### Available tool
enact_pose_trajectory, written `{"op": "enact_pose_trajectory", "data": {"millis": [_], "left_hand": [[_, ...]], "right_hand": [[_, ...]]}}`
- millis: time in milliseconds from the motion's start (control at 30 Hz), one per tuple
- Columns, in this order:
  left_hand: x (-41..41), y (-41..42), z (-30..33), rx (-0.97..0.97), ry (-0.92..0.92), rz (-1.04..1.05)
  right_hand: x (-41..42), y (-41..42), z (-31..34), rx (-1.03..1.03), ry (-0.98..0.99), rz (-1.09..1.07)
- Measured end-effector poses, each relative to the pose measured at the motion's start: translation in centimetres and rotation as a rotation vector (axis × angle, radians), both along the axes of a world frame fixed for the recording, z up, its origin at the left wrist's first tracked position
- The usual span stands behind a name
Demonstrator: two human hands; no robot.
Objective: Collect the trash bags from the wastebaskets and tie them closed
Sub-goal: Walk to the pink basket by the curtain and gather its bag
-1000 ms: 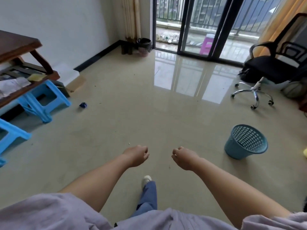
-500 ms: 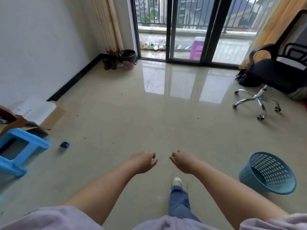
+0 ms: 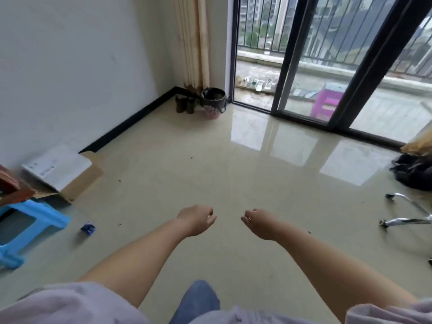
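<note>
Ahead, the pink wastebasket [image 3: 213,106] with its black trash bag [image 3: 214,94] waits in the far corner, so left hand [image 3: 196,219] and right hand [image 3: 261,223] hang loosely curled, holding nothing, presumably ready.

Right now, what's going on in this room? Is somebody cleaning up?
A person is walking across the shiny floor with both arms held out in front. The left hand and right hand are loosely curled and hold nothing. Ahead, in the corner by the balcony door, stands a pink wastebasket lined with a dark trash bag, still in place and untied. A blue stool and an opened cardboard box sit by the left wall.
</note>
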State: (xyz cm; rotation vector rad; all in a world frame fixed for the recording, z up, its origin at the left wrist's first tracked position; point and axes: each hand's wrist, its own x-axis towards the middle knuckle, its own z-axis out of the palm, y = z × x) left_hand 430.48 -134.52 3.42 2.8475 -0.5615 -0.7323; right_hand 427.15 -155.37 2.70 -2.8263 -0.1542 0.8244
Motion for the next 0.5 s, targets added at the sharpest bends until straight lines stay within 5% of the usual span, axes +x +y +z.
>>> {"op": "enact_pose_trajectory", "data": {"millis": [500], "left_hand": [[42.1,5.5,1.9,0.039,-0.038,0.046]], "right_hand": [[41.1,3.6,-0.1,-0.009,-0.063,-0.040]]}}
